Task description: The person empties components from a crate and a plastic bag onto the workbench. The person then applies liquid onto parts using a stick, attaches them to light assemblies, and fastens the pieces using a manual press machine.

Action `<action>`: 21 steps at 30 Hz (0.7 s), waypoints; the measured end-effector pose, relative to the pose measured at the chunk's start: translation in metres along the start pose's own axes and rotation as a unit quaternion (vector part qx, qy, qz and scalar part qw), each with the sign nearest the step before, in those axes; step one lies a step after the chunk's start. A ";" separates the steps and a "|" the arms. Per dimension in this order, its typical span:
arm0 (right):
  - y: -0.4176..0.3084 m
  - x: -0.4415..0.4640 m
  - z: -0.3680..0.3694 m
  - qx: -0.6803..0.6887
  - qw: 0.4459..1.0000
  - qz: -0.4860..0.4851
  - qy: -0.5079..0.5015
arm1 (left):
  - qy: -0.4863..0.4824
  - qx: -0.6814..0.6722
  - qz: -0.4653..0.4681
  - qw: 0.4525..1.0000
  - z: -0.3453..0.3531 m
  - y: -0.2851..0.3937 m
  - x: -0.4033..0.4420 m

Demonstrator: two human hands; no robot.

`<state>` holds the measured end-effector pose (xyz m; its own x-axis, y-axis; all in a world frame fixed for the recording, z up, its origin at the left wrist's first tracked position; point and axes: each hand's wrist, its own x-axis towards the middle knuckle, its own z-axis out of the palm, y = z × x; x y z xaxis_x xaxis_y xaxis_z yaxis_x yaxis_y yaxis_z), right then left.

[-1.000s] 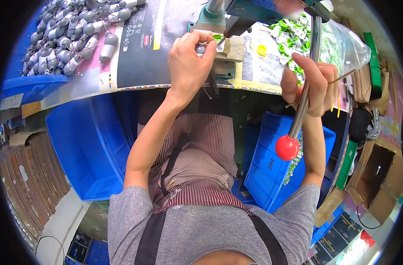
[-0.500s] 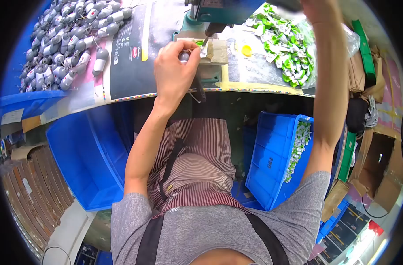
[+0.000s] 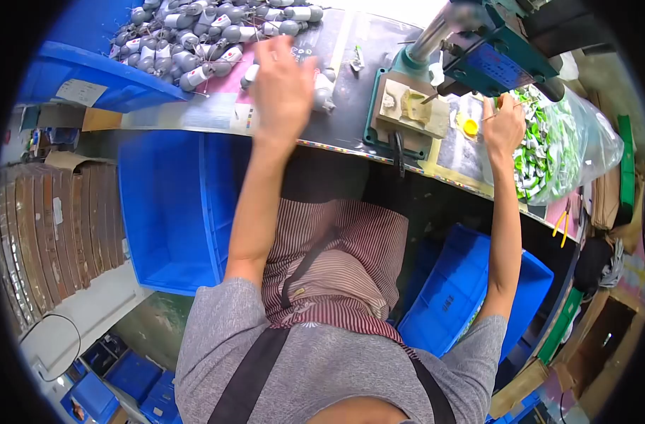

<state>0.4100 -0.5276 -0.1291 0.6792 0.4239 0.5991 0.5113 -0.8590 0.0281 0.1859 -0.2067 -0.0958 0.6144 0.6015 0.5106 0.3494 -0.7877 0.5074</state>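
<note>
My left hand (image 3: 283,95), blurred by motion, is over the left part of the table with its fingers apart. A pile of grey-and-white bulb-shaped pieces (image 3: 223,32) with thin stems lies just beyond it, and one such piece (image 3: 324,92) is right of the hand. My right hand (image 3: 505,128) has its fingers drawn together at the left edge of a heap of small green-and-white pieces (image 3: 538,152). What it pinches, if anything, is too small to make out. Between my hands stands a green bench press (image 3: 492,60), above a pale block fixture (image 3: 411,109) that holds no grey piece.
A yellow round cap (image 3: 470,127) lies right of the fixture. Clear plastic (image 3: 591,148) surrounds the green heap, and yellow-handled pliers (image 3: 562,222) hang at the table edge. Blue bins (image 3: 170,212) stand below on both sides. One green-and-white piece (image 3: 357,59) lies left of the press.
My left hand has left the fixture, where it held a grey piece, and moved left. My right hand has come down from above to the green heap. The view has shifted.
</note>
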 end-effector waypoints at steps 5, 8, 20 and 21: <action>-0.020 -0.004 -0.029 0.311 0.936 0.160 0.022 | -0.044 0.098 0.003 0.994 0.009 -0.091 0.003; -0.066 -0.022 -0.057 0.642 0.730 0.231 -0.024 | -0.092 -0.144 -0.080 0.982 -0.006 -0.101 0.005; -0.155 -0.064 -0.069 0.418 0.904 0.033 0.085 | -0.139 -0.816 -0.226 0.514 -0.012 -0.073 -0.015; -0.155 -0.064 -0.066 0.407 0.909 0.016 0.084 | -0.161 -0.800 -0.191 0.546 -0.014 -0.056 -0.016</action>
<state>0.2527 -0.4406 -0.1188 0.6461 0.2937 0.7045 0.7590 -0.3445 -0.5525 0.1466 -0.1700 -0.1227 0.8953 0.4234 0.1386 -0.4114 0.6663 0.6220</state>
